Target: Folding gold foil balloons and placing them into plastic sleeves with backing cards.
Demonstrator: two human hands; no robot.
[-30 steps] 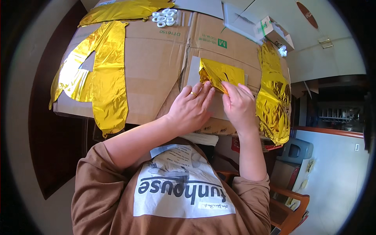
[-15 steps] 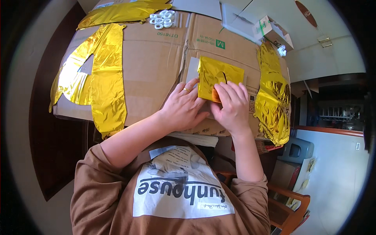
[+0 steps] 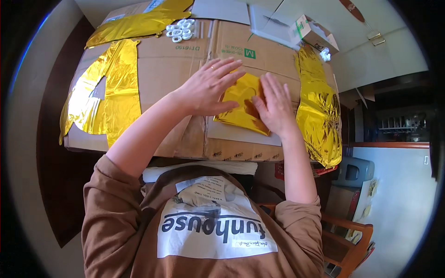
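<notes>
A folded packet of shiny gold foil (image 3: 242, 116) lies tilted on a pale flat card (image 3: 250, 135) on the cardboard-covered table. My left hand (image 3: 208, 90) is open, its fingers spread over the packet's left side and far corner. On the other side my right hand (image 3: 276, 104) is open too, with straight fingers along the packet's right edge and the thumb over the foil. Neither hand grips it; whether the fingertips touch the foil is hard to tell.
Flat gold foil balloons lie at the left (image 3: 123, 88), far left (image 3: 139, 25) and right (image 3: 317, 106). Several white rings (image 3: 181, 30) sit at the back beside thin clear strips. A small open box (image 3: 313, 33) stands at the back right. Flattened cardboard (image 3: 171, 65) covers the table.
My hands have let go of the packet and moved apart, the left one up and to the left. The packet now lies turned and somewhat lower, with more of the pale card showing below it.
</notes>
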